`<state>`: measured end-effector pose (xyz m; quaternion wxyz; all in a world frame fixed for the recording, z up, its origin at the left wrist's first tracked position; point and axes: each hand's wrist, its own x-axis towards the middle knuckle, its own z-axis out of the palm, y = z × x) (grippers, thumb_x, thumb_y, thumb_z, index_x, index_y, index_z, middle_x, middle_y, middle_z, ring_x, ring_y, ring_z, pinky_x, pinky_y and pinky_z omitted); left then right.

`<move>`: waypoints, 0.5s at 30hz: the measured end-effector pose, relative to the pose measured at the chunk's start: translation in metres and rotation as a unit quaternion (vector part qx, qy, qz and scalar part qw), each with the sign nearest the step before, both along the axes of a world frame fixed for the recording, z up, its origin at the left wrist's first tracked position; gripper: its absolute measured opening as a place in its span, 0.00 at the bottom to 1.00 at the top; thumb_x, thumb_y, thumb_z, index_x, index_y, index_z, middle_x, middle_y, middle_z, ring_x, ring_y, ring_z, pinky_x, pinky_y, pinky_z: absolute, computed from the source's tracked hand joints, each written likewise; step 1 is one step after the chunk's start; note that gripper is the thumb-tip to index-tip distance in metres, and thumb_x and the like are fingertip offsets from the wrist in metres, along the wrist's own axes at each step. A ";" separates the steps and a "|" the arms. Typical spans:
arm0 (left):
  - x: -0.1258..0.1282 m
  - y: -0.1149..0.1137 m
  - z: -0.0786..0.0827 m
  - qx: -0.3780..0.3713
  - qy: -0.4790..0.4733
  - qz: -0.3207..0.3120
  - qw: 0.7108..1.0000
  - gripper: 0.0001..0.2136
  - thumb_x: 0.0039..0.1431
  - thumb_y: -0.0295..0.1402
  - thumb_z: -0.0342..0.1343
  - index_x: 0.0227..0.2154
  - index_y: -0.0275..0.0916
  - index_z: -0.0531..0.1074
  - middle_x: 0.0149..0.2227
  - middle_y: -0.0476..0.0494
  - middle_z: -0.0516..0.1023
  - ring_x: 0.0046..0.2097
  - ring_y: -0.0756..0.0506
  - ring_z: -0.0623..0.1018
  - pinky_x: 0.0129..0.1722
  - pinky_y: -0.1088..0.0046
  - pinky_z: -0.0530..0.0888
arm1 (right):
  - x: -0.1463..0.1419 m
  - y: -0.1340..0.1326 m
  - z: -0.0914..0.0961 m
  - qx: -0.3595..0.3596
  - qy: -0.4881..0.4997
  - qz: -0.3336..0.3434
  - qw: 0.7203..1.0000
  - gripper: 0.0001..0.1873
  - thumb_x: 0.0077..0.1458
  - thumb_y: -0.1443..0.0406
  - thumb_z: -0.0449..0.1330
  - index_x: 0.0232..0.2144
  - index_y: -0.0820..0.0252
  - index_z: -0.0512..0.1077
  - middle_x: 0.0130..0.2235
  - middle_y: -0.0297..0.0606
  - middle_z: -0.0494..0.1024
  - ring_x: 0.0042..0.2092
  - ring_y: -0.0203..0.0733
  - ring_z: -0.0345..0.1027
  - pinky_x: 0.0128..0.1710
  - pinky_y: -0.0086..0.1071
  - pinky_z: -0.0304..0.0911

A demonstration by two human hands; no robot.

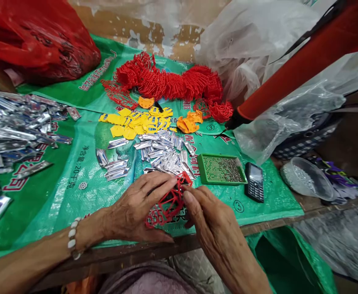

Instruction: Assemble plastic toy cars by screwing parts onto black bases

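Note:
A red plastic lattice piece (172,201) lies between my two hands, close to the table's front edge. My left hand (136,206) grips it from the left, fingers over its top and thumb stretched out below. At its right side my right hand (211,216) has thumb and fingertips pinched together; whatever is between them is hidden. Just beyond are silver folded metal foil-like pieces (166,152), several stacked at the left. Yellow printed tags (139,124) lie behind these, with orange plastic parts (189,122) beside them. A long bunch of red lattice pieces (173,83) stretches across the back.
A green tray (206,179) of tiny metal parts and a keypad phone (254,182) lie at the right. Farther right sits a clear bowl (327,190). A red bag (44,45) and a silver heap (16,130) occupy the left. A red-orange pole (289,67) slants in from upper right.

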<state>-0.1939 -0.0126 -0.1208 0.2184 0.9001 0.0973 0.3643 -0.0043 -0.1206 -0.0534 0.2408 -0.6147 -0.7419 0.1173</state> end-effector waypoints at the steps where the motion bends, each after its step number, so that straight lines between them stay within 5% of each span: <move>1: -0.001 0.001 0.002 -0.014 -0.009 -0.010 1.000 0.44 0.61 0.55 0.56 0.70 0.33 0.47 0.59 0.26 0.70 0.60 0.33 0.70 0.60 0.50 0.70 | 0.000 0.000 0.000 -0.020 0.033 -0.007 0.999 0.19 0.67 0.64 0.48 0.57 0.48 0.68 0.37 0.39 0.78 0.34 0.44 0.74 0.30 0.36 0.75; 4: -0.004 0.003 0.012 -0.064 -0.008 -0.027 0.998 0.41 0.63 0.47 0.59 0.70 0.36 0.45 0.59 0.28 0.70 0.60 0.34 0.71 0.59 0.52 0.73 | -0.003 0.003 -0.001 -0.057 0.106 -0.044 0.992 0.14 0.66 0.62 0.53 0.52 0.55 0.70 0.34 0.37 0.77 0.30 0.38 0.73 0.28 0.31 0.73; 8: -0.008 0.013 0.023 -0.114 -0.002 -0.017 0.993 0.39 0.60 0.38 0.64 0.68 0.37 0.51 0.59 0.29 0.71 0.60 0.35 0.73 0.58 0.53 0.75 | 0.001 0.007 0.000 0.007 0.106 -0.050 0.993 0.09 0.63 0.65 0.59 0.46 0.56 0.71 0.35 0.36 0.75 0.33 0.36 0.72 0.33 0.30 0.74; 12: -0.009 0.023 0.024 -0.082 -0.014 -0.061 0.995 0.22 0.63 0.27 0.59 0.59 0.38 0.66 0.54 0.32 0.75 0.57 0.39 0.76 0.55 0.58 0.78 | 0.013 0.013 -0.001 0.039 0.020 -0.005 0.999 0.15 0.60 0.63 0.62 0.49 0.55 0.69 0.53 0.46 0.71 0.54 0.48 0.70 0.48 0.45 0.75; 15: -0.010 0.025 0.025 -0.072 -0.010 -0.054 0.996 0.22 0.64 0.26 0.58 0.60 0.35 0.65 0.55 0.30 0.73 0.58 0.39 0.74 0.56 0.59 0.76 | 0.014 0.018 -0.008 -0.005 0.010 0.050 0.999 0.18 0.62 0.62 0.61 0.53 0.55 0.66 0.60 0.47 0.68 0.63 0.51 0.62 0.58 0.52 0.68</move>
